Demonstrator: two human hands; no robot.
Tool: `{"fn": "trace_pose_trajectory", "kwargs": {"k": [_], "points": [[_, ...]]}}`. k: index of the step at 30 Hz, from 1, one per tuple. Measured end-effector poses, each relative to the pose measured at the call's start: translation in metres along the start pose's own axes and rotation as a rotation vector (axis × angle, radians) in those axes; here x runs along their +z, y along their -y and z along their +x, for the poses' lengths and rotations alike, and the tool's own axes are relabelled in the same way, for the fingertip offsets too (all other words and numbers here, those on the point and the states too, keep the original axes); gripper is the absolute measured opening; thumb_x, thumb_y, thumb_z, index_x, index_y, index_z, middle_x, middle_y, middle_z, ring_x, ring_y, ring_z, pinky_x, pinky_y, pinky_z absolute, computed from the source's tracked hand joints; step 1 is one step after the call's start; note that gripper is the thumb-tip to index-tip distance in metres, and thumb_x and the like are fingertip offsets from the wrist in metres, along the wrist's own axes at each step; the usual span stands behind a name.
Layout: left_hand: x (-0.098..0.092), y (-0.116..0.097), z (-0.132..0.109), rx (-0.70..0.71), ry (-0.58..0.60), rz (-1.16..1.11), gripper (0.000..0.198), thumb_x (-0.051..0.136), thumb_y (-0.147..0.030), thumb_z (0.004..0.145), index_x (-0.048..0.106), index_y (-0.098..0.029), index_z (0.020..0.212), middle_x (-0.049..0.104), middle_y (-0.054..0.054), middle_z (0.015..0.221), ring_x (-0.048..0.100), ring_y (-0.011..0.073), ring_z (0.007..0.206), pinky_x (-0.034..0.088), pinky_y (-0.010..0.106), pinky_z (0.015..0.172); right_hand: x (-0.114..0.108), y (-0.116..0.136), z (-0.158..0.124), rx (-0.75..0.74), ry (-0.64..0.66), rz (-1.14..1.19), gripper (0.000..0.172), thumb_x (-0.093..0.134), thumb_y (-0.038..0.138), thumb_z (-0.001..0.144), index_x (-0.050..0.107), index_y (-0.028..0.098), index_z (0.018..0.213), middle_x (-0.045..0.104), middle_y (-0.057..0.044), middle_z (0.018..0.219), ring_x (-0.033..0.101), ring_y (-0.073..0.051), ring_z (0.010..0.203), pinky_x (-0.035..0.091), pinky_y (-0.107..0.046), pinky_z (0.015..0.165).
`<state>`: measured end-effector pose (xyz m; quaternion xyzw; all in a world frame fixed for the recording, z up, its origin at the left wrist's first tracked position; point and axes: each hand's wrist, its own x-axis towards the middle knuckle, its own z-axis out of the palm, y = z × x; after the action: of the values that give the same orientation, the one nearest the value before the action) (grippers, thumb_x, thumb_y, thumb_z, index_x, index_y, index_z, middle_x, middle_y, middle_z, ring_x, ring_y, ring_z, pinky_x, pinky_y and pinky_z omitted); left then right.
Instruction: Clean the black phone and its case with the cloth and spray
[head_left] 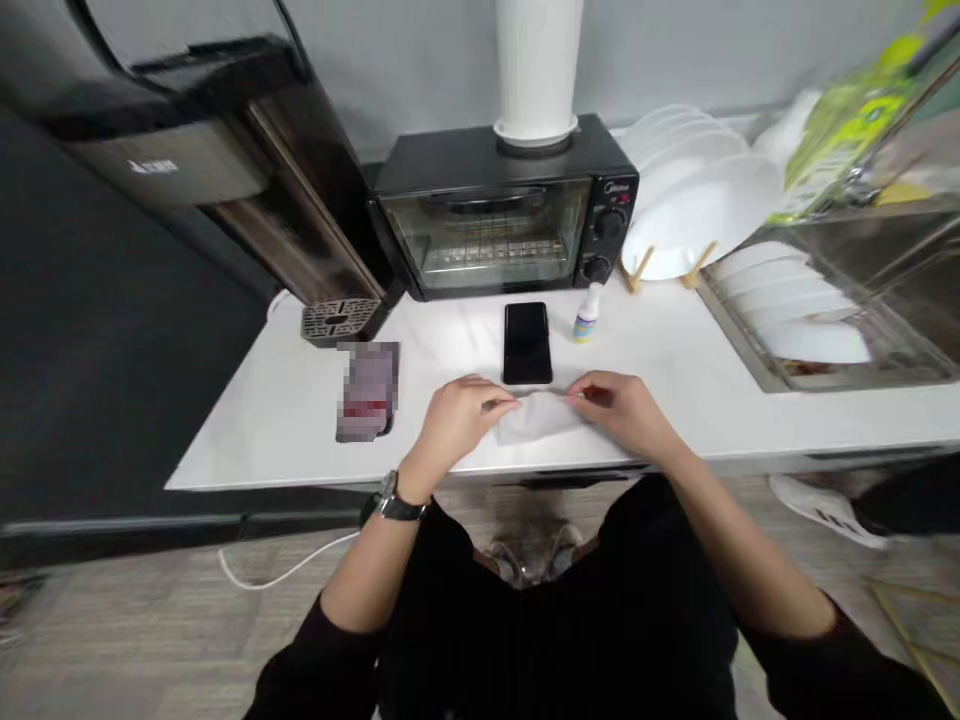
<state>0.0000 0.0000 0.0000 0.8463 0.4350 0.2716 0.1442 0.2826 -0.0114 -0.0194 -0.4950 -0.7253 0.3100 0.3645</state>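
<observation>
A small pale grey cloth [538, 417] lies along the counter's front part, between my two hands. At its left upper corner, my left hand [465, 412] pinches the edge with thumb and fingers. The opposite corner is pinched by my right hand [616, 405]. Just beyond the cloth, a black phone [527, 343] lies flat with its screen dark. A small white bottle [587, 314] with a blue and yellow label stands upright to the phone's right.
A pixelated phone-like object [367, 392] lies left on the white counter [285, 440]. Behind stand a drink dispenser [300, 200] and a black toaster oven [502, 220] carrying white cups [538, 70]. Racked plates [697, 210] and a sink [757, 350] with dishes are right. A person's shoe [829, 510] shows below.
</observation>
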Motion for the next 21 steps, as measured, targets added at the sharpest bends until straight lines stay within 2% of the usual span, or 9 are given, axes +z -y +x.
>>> {"fn": "trace_pose_trajectory", "kwargs": {"k": [4,7,10,14,17,20,21], "points": [[0.004,0.000,0.001,0.071,-0.120,-0.073,0.011,0.075,-0.031,0.098,0.084,-0.025,0.099,0.084,0.003,0.108,0.076,0.0221,0.096,0.061,0.040,0.087,0.006,-0.001,-0.002,-0.104,-0.080,-0.038,0.018,0.070,0.035,0.100,0.083,0.023,0.098,0.083,-0.004,0.100,0.078,-0.022,0.089,0.060,-0.035,0.082],[0.004,-0.004,0.000,0.159,-0.197,-0.077,0.011,0.074,-0.029,0.099,0.084,-0.025,0.102,0.083,0.004,0.116,0.074,0.0213,0.098,0.060,0.040,0.086,0.010,-0.003,-0.006,-0.195,-0.177,-0.108,0.021,0.066,0.033,0.103,0.084,0.023,0.108,0.083,-0.007,0.118,0.080,-0.025,0.107,0.063,-0.040,0.099],[0.000,-0.009,-0.004,0.222,-0.222,-0.080,0.011,0.074,-0.027,0.099,0.083,-0.025,0.104,0.081,0.005,0.120,0.073,0.0207,0.099,0.060,0.039,0.087,0.011,-0.004,-0.012,-0.265,-0.235,-0.135,0.024,0.064,0.031,0.104,0.083,0.024,0.118,0.078,-0.007,0.132,0.078,-0.026,0.118,0.063,-0.042,0.107],[-0.007,-0.017,-0.011,0.256,-0.198,-0.111,0.011,0.072,-0.023,0.100,0.081,-0.024,0.106,0.080,0.007,0.121,0.072,0.0207,0.106,0.060,0.039,0.092,0.009,0.004,-0.019,-0.341,-0.295,-0.158,0.028,0.063,0.027,0.105,0.078,0.028,0.128,0.076,-0.007,0.137,0.076,-0.025,0.122,0.063,-0.045,0.107],[-0.009,-0.024,-0.019,0.334,-0.121,-0.141,0.012,0.072,-0.021,0.100,0.079,-0.023,0.109,0.078,0.006,0.123,0.072,0.0203,0.110,0.059,0.038,0.095,0.007,0.016,-0.025,-0.405,-0.228,-0.217,0.040,0.067,0.031,0.102,0.068,0.029,0.143,0.073,-0.009,0.142,0.069,-0.027,0.131,0.054,-0.052,0.117],[-0.008,-0.030,-0.031,0.364,-0.014,-0.145,0.011,0.071,-0.024,0.100,0.078,-0.024,0.109,0.077,0.005,0.128,0.071,0.0200,0.110,0.059,0.038,0.096,0.008,0.023,-0.034,-0.417,-0.040,-0.262,0.067,0.071,0.046,0.099,0.050,0.025,0.159,0.056,-0.015,0.161,0.055,-0.031,0.148,0.037,-0.061,0.129],[-0.007,-0.031,-0.035,0.355,0.023,-0.146,0.010,0.071,-0.026,0.101,0.078,-0.024,0.108,0.076,0.005,0.129,0.071,0.0201,0.110,0.059,0.038,0.096,0.009,0.023,-0.038,-0.419,0.020,-0.267,0.068,0.072,0.050,0.098,0.050,0.024,0.157,0.052,-0.016,0.164,0.052,-0.032,0.151,0.034,-0.063,0.130]]}}
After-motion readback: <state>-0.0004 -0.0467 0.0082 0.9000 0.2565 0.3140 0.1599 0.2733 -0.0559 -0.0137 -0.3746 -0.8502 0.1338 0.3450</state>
